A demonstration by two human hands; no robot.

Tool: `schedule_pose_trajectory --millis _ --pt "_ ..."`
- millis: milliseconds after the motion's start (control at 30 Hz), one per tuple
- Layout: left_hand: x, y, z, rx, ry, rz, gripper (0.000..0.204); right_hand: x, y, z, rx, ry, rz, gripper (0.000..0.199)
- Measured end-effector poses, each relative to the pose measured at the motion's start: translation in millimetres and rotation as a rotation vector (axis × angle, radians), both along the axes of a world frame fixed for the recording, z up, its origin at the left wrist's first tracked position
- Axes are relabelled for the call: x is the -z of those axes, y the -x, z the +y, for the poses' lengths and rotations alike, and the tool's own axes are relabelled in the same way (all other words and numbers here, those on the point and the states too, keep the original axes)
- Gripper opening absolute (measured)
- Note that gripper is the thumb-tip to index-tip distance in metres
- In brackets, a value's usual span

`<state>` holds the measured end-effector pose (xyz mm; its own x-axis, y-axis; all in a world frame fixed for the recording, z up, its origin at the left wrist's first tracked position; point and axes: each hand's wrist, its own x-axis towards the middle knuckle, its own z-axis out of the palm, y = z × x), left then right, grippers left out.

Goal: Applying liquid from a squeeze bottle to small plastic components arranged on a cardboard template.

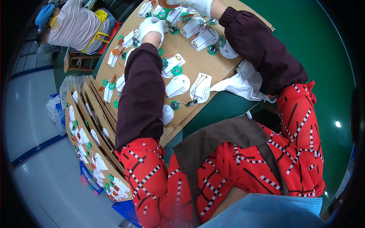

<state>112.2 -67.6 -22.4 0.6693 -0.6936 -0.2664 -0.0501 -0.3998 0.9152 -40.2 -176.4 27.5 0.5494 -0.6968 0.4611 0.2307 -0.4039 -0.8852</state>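
My left hand (151, 28), in a white glove, is over the far part of a cardboard sheet (213, 70). Its fingers are bent and closed among small white plastic casings, and whatever they pinch is hidden. My right hand (199, 5), also gloved in white, reaches to the upper edge, where its fingers are partly cut off beside an orange-brown patch I cannot identify. Around both hands lie white casings (194, 27) with thin wires, green round parts (174, 30) and small circuit boards. Nearer me sit more casings, one a white oval shell (200, 87) with a wired black piece (191, 102).
Cardboard sheets (99, 114) bearing similar parts stand stacked at the left. A white cloth (243, 81) hangs by the sheet's right edge. Green table surface (304, 41) extends right. Another person (78, 28) in a yellow apron sits at the far left, near a wooden stool (78, 62).
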Motion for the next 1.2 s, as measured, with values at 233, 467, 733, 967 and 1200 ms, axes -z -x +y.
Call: schedule_pose_trajectory --millis 233,467,733,967,1200 --pt "4 -1 3 0.033 0.018 -0.020 0.014 1 1 2 -0.053 -0.031 0.028 0.069" --pt "-2 3 0 0.024 -0.023 -0.070 0.014 -3 11 5 -0.105 -0.078 -0.053 0.069" --pt "6 -1 -2 0.028 -0.014 -0.060 0.013 5 20 3 0.009 -0.081 0.032 0.069" --pt "7 0 0 0.016 -0.041 -0.092 0.019 10 35 8 0.083 -0.068 0.081 0.065" --pt "-23 8 30 0.345 -0.349 -0.697 0.045 -9 103 2 -0.011 -0.426 -0.264 0.038"
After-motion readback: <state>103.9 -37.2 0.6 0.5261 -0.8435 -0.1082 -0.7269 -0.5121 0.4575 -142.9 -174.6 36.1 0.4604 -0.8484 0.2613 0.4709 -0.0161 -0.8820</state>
